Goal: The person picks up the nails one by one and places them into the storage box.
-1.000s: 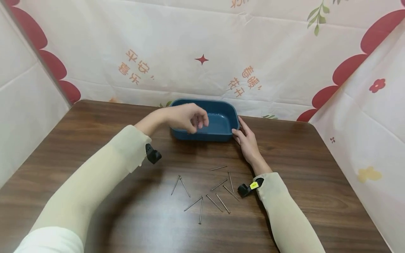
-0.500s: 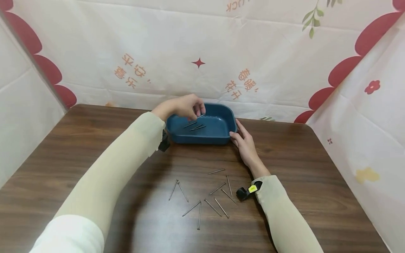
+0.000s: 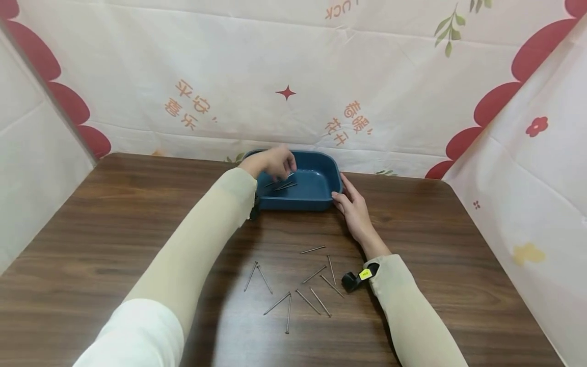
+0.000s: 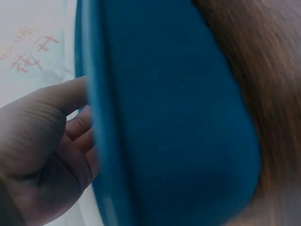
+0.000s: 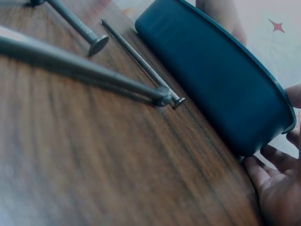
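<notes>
A deep blue plastic tray (image 3: pixel 293 204) stands at the back of the table. My left hand (image 3: pixel 277 162) reaches down into its left half and pinches a nail (image 3: pixel 290 175) at the fingertips, above several nails (image 3: pixel 285 187) lying inside. In the left wrist view the tray wall (image 4: pixel 178 113) hides the fingertips of that left hand (image 4: pixel 42 146). My right hand (image 3: pixel 355 211) holds the tray's right end, thumb at the rim and fingers against the outside. The right wrist view shows this right hand (image 5: pixel 277 183) touching the tray's corner.
Several loose nails (image 3: pixel 319 302) lie scattered on the brown wooden table (image 3: pixel 137 229), in front of the tray. A patterned white cloth (image 3: pixel 229 66) hangs behind the table and along its sides. Cameras, such as the black one (image 3: pixel 352 280), sit on the wrists.
My left hand has moved over the tray and lowered into it with the nail. My right hand stays at the tray's right end. The head view has shifted slightly.
</notes>
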`<act>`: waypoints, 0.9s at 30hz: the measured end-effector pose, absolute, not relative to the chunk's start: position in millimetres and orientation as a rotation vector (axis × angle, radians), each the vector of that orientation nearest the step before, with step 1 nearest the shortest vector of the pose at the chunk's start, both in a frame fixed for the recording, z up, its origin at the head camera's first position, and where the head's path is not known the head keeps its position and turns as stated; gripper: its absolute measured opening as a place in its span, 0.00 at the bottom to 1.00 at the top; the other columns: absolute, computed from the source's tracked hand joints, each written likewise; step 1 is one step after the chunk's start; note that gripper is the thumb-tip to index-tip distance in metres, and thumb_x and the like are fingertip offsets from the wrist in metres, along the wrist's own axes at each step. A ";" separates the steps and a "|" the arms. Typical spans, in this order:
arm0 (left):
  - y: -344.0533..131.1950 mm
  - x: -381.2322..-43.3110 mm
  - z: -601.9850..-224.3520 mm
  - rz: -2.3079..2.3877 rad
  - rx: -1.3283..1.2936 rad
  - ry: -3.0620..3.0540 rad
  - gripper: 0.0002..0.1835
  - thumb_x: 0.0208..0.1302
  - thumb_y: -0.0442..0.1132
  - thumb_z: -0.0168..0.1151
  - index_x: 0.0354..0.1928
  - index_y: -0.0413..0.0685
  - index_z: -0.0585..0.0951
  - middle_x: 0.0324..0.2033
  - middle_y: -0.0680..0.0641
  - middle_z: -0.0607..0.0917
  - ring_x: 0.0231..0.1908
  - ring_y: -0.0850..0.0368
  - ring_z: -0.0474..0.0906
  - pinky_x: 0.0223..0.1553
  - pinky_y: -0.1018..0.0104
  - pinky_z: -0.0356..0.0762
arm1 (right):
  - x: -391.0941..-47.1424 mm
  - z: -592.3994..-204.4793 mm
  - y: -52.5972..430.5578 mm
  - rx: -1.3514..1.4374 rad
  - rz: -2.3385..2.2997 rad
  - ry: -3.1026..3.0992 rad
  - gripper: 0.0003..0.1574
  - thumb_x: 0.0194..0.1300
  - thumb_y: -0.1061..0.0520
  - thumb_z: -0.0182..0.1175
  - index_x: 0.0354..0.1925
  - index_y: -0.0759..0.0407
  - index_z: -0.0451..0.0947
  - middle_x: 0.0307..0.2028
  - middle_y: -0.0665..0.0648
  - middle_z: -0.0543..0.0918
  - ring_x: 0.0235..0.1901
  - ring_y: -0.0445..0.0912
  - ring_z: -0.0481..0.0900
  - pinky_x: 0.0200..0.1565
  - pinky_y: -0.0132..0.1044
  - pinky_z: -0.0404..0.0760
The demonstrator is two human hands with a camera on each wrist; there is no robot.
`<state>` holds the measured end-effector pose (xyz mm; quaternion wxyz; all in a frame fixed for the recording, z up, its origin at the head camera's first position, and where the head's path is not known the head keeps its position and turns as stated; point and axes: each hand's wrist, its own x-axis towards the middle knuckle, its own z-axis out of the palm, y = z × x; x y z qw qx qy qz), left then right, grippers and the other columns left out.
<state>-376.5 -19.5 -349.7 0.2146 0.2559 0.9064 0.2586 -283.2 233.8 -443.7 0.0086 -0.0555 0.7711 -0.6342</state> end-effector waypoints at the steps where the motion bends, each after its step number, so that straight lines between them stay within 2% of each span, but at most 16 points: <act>1: -18.3 -377.1 -352.4 0.708 0.699 2.517 0.14 0.68 0.28 0.58 0.55 0.38 0.80 0.46 0.42 0.80 0.42 0.51 0.80 0.44 0.59 0.86 | -283.2 -443.9 234.4 -0.171 -1.979 2.410 0.39 0.77 0.50 0.51 0.80 0.38 0.50 0.77 0.56 0.61 0.73 0.50 0.67 0.71 0.48 0.68; 8: -15.0 -379.8 -361.5 0.690 0.621 2.534 0.13 0.70 0.29 0.56 0.54 0.41 0.80 0.49 0.41 0.82 0.41 0.50 0.82 0.43 0.60 0.85 | -282.2 -444.0 234.4 -0.187 -1.964 2.418 0.40 0.77 0.49 0.52 0.80 0.37 0.49 0.77 0.56 0.61 0.73 0.50 0.67 0.70 0.46 0.69; 16: -13.2 -382.9 -363.6 0.685 0.592 2.537 0.13 0.69 0.28 0.54 0.52 0.43 0.80 0.47 0.42 0.81 0.40 0.52 0.78 0.43 0.59 0.84 | -281.9 -440.5 232.8 -0.185 -1.971 2.434 0.40 0.77 0.49 0.52 0.80 0.39 0.50 0.78 0.55 0.61 0.72 0.50 0.68 0.70 0.47 0.70; 27: -10.8 -386.4 -368.8 0.618 0.538 2.546 0.12 0.69 0.28 0.56 0.51 0.44 0.80 0.48 0.43 0.80 0.37 0.52 0.78 0.41 0.61 0.83 | -281.8 -440.2 232.0 -0.158 -1.971 2.424 0.40 0.77 0.50 0.52 0.80 0.37 0.50 0.78 0.54 0.60 0.73 0.49 0.68 0.70 0.46 0.70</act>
